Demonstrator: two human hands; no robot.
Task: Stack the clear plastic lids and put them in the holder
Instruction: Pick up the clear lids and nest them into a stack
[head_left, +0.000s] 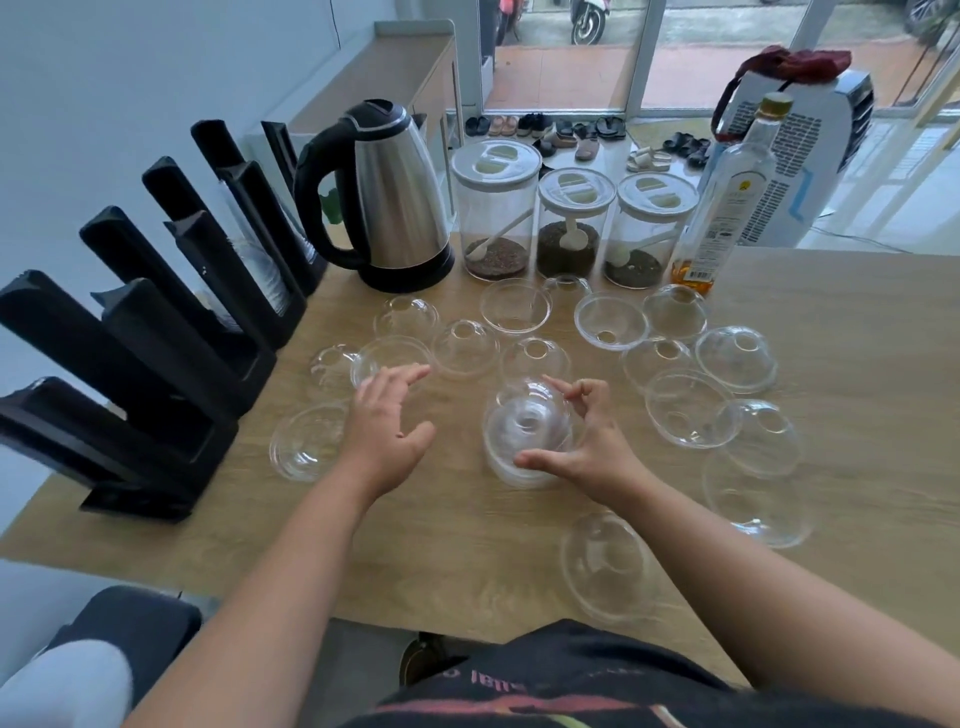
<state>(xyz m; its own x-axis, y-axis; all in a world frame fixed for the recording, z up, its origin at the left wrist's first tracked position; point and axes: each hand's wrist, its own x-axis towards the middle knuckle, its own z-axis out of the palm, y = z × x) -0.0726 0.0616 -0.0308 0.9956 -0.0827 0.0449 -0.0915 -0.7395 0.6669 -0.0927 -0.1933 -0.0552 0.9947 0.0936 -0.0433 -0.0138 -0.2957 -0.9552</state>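
Note:
Several clear dome lids lie scattered over the wooden table (467, 545), some dome up, some upside down. A short stack of nested lids (527, 431) stands at the middle. My right hand (587, 441) grips this stack from its right side, thumb at the front rim, fingers on the top dome. My left hand (387, 426) hovers open just left of the stack, fingers spread, near a loose lid (389, 358). The black slotted holder (156, 338) runs along the table's left edge, with some clear cups or lids in its far slots.
A steel kettle (395, 197), three lidded jars (566, 228) and a glass bottle (727, 192) line the table's far side. Loose lids lie at right (691, 410) and near the front edge (608, 566). A dark chair (130, 623) sits lower left.

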